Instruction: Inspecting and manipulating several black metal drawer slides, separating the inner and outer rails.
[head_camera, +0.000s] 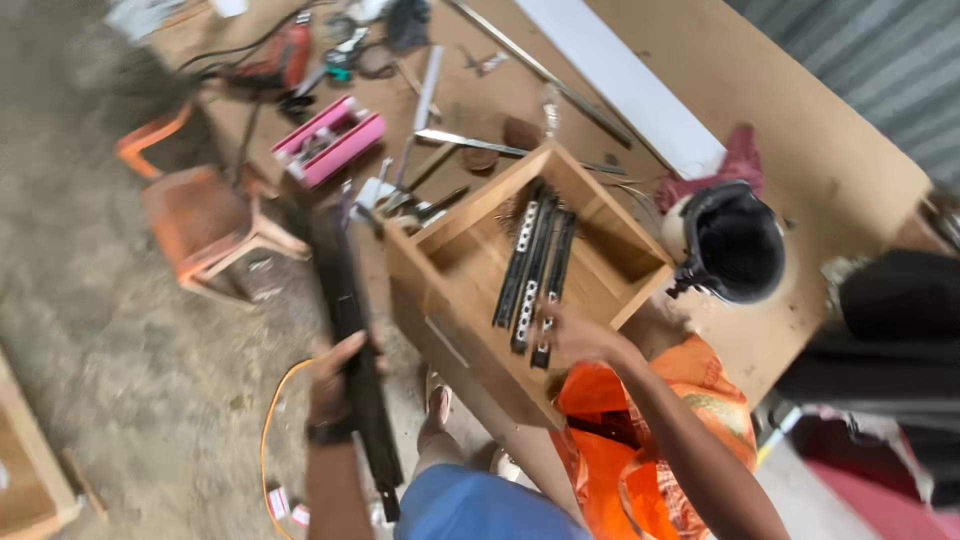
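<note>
Black slotted drawer slides (535, 268), wooden drawer box (470, 300)

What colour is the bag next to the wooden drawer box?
The plastic bag is bright orange, seen best in the head view, just below the right hand.

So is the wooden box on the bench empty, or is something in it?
Not empty. The open-topped wooden box holds several black slide rails lying along it; the right hand is at their near ends.

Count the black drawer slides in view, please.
4: three drawer slides lie inside the wooden box; one is in the left hand. More may be hidden.
</note>
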